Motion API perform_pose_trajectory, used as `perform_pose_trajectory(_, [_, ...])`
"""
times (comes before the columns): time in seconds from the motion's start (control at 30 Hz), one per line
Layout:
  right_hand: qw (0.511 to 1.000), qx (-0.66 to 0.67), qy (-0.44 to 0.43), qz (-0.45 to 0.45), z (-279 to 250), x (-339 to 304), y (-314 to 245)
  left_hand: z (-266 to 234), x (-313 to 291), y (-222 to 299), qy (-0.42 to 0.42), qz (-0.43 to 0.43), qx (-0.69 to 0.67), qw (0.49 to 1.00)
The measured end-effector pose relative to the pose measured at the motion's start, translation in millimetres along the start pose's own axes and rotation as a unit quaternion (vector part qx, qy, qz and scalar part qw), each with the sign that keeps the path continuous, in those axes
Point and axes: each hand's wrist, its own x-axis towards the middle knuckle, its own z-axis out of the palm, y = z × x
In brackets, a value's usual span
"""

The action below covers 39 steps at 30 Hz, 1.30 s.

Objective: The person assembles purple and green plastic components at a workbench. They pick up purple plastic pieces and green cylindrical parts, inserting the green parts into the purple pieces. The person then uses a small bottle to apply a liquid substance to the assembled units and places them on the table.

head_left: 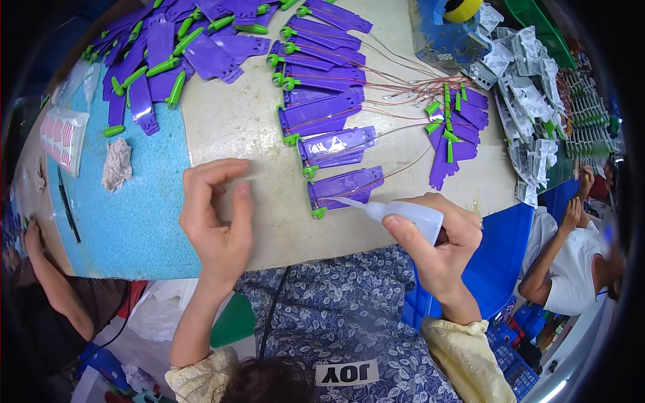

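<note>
In my right hand (440, 245) is a translucent white squeeze bottle (411, 216) with a thin nozzle. The nozzle points left, its tip over the nearest purple plastic part (349, 185); whether it touches cannot be told. That part has a green knob at its left end and a thin wire leading away to the right. Beyond it, similar purple parts (329, 104) overlap in a column, also with green ends and red wires. My left hand (218, 215) is raised left of the column, fingers bent, thumb apart from the index finger, nothing visible between them.
Purple and green parts (161, 43) are heaped at the far left, near a crumpled tissue (117, 164) and a black pen-like stick (68, 205) on a blue mat (151, 228). Wired purple pieces (457, 138) and grey mouldings (531, 101) lie right. Other people sit at both sides.
</note>
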Motion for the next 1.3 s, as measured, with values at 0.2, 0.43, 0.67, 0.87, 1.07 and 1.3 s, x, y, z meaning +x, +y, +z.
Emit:
perform_pose_trajectory(0.2, [0.999, -0.033, -0.014, 0.011, 7, 5, -3, -2, -1, -2, -0.028, -0.021, -0.009, 0.999])
perform_pose_trajectory(0.43, [0.997, -0.058, 0.029, -0.05, 7, 19, -8, 0, 3, 1, -0.012, -0.009, -0.001, 1.0])
perform_pose_trajectory(0.67, [0.996, -0.068, 0.036, -0.049, 23, 33, -1, 3, 3, -1, 0.007, -0.016, -0.038, 0.999])
perform_pose_trajectory(0.87, [0.995, -0.068, 0.047, -0.061, 21, 45, -10, 3, 4, 3, 0.006, -0.028, -0.043, 0.999])
perform_pose_trajectory(1.07, [0.994, -0.072, 0.045, -0.076, 35, 62, -9, 4, 6, 3, 0.007, -0.023, -0.045, 0.999])
perform_pose_trajectory(1.3, [0.994, -0.061, 0.048, -0.073, 28, 69, -18, -1, 4, 4, -0.029, -0.038, -0.038, 0.998])
